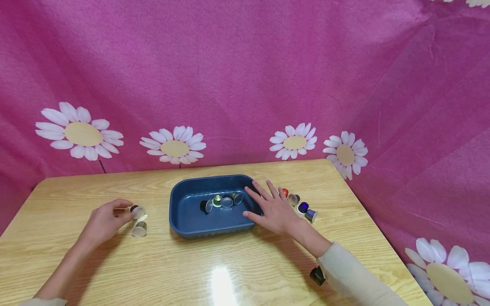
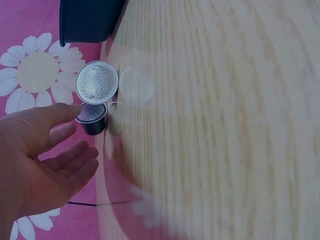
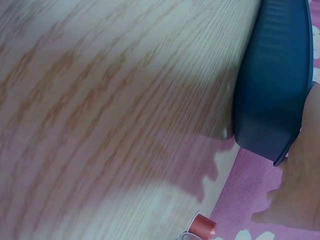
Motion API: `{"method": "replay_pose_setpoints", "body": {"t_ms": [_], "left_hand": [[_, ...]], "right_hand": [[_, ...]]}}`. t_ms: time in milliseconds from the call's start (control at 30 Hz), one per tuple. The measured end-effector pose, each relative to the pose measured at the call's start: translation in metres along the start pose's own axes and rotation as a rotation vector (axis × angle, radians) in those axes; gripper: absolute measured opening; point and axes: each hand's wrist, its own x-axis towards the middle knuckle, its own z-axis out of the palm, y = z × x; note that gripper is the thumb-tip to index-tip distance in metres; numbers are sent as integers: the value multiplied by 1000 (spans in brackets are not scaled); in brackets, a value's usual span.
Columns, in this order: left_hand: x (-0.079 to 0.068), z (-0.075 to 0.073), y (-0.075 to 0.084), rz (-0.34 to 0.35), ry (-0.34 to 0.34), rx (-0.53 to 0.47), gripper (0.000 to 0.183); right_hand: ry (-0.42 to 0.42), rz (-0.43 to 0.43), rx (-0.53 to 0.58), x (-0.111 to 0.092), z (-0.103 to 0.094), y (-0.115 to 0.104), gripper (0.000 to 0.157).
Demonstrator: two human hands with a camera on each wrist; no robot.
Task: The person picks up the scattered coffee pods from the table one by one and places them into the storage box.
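My left hand (image 1: 105, 221) reaches low over the left of the table, its thumb and fingers parted at a dark coffee capsule (image 1: 138, 211). In the left wrist view the thumb tip overlaps the edge of that black capsule (image 2: 94, 126). Closer to the body lies a second capsule (image 1: 139, 230), its foil lid facing forward. Spread fingers of my right hand (image 1: 276, 212) extend over the right rim of a blue rectangular tray (image 1: 206, 231); nothing is gripped there. Inside the tray several coffee capsules (image 1: 226, 202) lie in a row.
Right of the tray, several more capsules lie on the table (image 1: 237, 267): a red one (image 1: 285, 192), a silver-lidded one (image 1: 293, 199), a dark blue one (image 1: 303, 207) and a grey-blue one (image 1: 311, 215). A black capsule (image 1: 317, 276) sits beside the right sleeve. A pink flowered cloth (image 1: 237, 85) hangs behind.
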Motion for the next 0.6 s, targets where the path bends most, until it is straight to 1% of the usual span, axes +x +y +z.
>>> {"method": "replay_pose_setpoints", "body": {"t_ms": [167,400,600], "left_hand": [[2,2,-1,8,-3,-2,34],[4,4,-1,18,7,23,26],[6,6,0,17,16,13,22]], "right_hand": [[-5,3,-5,0,0,0,77],[2,0,-7,1,1,0,77],[-1,3,-3,1,0,0,77]]}}
